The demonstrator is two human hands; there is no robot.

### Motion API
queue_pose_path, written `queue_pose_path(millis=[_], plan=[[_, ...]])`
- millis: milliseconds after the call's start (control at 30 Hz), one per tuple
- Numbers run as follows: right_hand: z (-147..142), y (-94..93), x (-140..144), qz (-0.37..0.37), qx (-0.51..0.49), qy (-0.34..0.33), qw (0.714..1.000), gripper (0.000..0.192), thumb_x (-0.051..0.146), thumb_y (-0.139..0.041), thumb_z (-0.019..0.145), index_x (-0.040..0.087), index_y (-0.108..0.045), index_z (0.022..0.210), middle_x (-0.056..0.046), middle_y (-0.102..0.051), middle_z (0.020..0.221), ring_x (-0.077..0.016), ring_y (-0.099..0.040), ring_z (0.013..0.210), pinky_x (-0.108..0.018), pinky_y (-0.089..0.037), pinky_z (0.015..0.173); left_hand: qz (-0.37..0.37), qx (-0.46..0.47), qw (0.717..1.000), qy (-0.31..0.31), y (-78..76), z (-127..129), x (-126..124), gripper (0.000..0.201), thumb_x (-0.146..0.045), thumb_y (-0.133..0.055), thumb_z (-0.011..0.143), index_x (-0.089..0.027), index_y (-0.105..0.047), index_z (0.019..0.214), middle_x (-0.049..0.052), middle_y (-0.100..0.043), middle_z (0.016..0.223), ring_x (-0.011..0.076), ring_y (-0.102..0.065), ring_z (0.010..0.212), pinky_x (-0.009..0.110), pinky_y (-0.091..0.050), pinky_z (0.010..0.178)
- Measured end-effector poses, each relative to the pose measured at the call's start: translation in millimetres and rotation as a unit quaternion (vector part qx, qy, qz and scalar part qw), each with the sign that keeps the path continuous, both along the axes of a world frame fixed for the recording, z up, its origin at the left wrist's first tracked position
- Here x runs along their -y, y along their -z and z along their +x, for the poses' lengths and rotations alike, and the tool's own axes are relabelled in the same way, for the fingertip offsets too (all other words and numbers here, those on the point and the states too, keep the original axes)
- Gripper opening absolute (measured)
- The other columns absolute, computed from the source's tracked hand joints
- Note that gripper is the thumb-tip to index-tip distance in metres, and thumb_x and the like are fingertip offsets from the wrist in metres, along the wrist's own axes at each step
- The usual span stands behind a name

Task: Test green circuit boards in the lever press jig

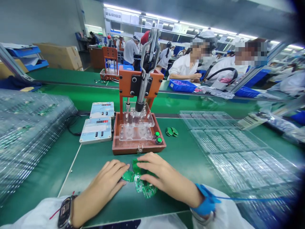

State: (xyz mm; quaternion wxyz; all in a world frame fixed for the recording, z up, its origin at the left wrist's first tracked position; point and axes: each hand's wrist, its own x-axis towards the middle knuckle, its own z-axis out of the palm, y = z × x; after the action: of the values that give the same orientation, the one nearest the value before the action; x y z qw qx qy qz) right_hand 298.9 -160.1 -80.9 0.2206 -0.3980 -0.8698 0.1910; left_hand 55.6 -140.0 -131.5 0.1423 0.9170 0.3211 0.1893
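Observation:
Several green circuit boards (145, 190) lie in a loose cluster on the green bench mat, in front of a press fixture. My left hand (105, 181) is at the cluster's left side, fingers stretched out, the fingertips and thumb around the edge of a small rounded board (128, 176). From the right, my right hand (159, 173) reaches over the boards with its fingers spread and touching them, covering part of the cluster. The press fixture (139, 148) has an orange frame, a red-tipped lever, clear plates and two green buttons.
Two counter boxes (96, 129) with red digits stand left of the fixture. A few small boards (172, 131) lie to its right. Clear trays (228, 152) cover the right side; stacked trays (30, 133) rise at left. A blue bin (182, 86) and co-workers are beyond.

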Motion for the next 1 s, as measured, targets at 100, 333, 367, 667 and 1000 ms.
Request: queue_pose_path(millis=[100,333,367,667,1000], plan=[[-17.4,16.5,-5.4,0.006,0.098,0.016,0.995,0.037,0.025,-0.064,0.083,0.014,-0.059,0.119,-0.013,-0.057,0.124,-0.0277,-0.054,0.113,-0.045,-0.05,0.096,-0.012,0.014,1.0,-0.004,0.5,1.2,-1.3,0.031,-0.029,-0.043,0.096,-0.021,-0.056,0.124,0.007,-0.065,0.106,0.0221,-0.057,0.097,0.036,-0.049,0.084],[-20.2,27.8,-9.4,0.026,0.117,0.024,0.992,0.032,0.023,-0.062,0.085,0.015,-0.059,0.116,-0.011,-0.06,0.113,-0.0258,-0.056,0.106,-0.044,-0.053,0.092,-0.042,0.034,0.998,-0.028,-4.4,-5.1,-4.5,0.029,-0.027,-0.05,0.093,-0.021,-0.057,0.121,0.006,-0.063,0.103,0.0202,-0.058,0.093,0.035,-0.049,0.082],[-20.0,26.4,-7.0,0.034,0.11,0.024,0.993,0.033,0.024,-0.061,0.085,0.015,-0.058,0.117,-0.011,-0.06,0.113,-0.0257,-0.056,0.105,-0.043,-0.054,0.091,-0.038,0.032,0.998,-0.032,-5.1,-6.2,-4.7,0.028,-0.027,-0.052,0.093,-0.021,-0.057,0.12,0.006,-0.063,0.101,0.02,-0.058,0.091,0.034,-0.05,0.081],[9.3,-6.5,-26.2,0.195,-0.071,0.088,0.974,0.036,0.024,-0.051,0.092,0.021,-0.049,0.128,-0.013,-0.054,0.123,-0.0227,-0.051,0.116,-0.043,-0.051,0.095,-0.023,-0.012,0.999,-0.024,-13.4,-11.5,6.3,0.039,-0.025,-0.059,0.086,-0.026,-0.056,0.125,0.009,-0.058,0.12,0.0248,-0.055,0.11,0.037,-0.052,0.088],[19.3,-8.4,-101.4,0.044,-0.055,0.055,0.996,0.027,0.033,-0.063,0.084,0.021,-0.067,0.109,-0.009,-0.059,0.119,-0.0233,-0.051,0.114,-0.048,-0.042,0.1,-0.033,-0.05,0.996,0.069,-17.2,-17.1,2.0,0.044,-0.013,-0.045,0.092,-0.032,-0.05,0.132,0.004,-0.057,0.129,0.022,-0.052,0.117,0.035,-0.048,0.095]])
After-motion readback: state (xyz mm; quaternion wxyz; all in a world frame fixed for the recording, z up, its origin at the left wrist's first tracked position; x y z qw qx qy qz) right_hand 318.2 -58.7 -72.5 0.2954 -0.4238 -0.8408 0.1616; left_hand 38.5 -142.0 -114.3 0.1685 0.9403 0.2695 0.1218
